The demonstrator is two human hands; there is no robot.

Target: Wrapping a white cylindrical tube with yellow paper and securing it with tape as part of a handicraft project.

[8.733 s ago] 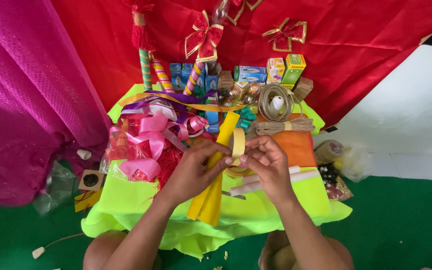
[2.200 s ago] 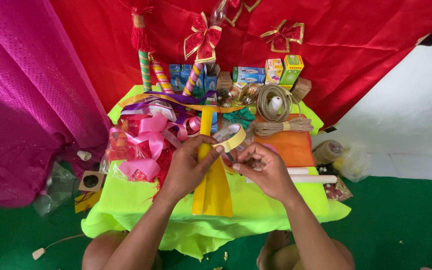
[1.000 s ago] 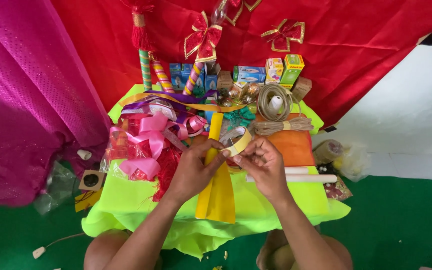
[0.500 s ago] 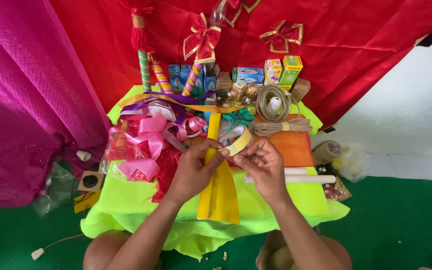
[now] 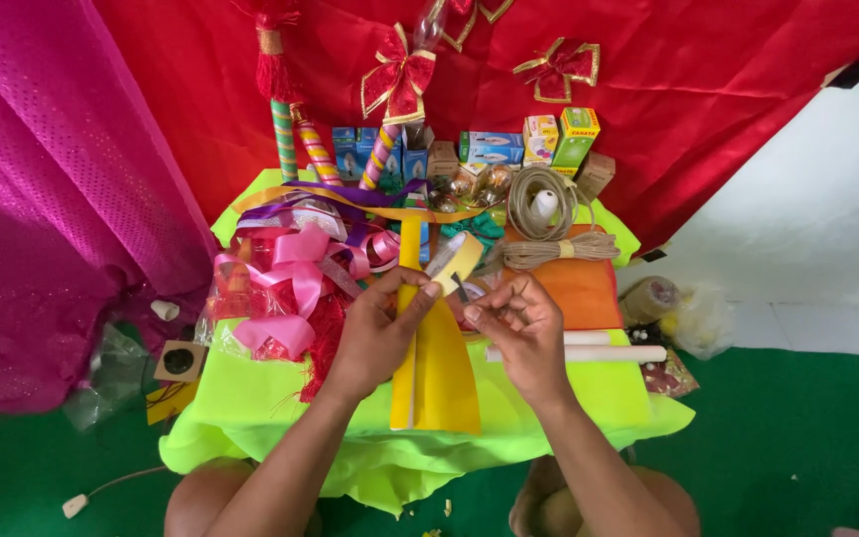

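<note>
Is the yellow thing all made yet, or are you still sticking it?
Still sticking. Done so far: the yellow sheet is folded into a long upright shape on the green cloth. In hand: the left hand holds the sheet and the roll of tape, and the right hand picks at the tape's end. Left: no tape shows on the sheet yet, and the pink ribbons lie unused beside it.

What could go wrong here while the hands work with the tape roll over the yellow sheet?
The left hand pins the folded yellow sheet while the right hand picks at the tape roll; the sheet may spring open. The pink ribbons lie close and could catch on loose tape.
</note>
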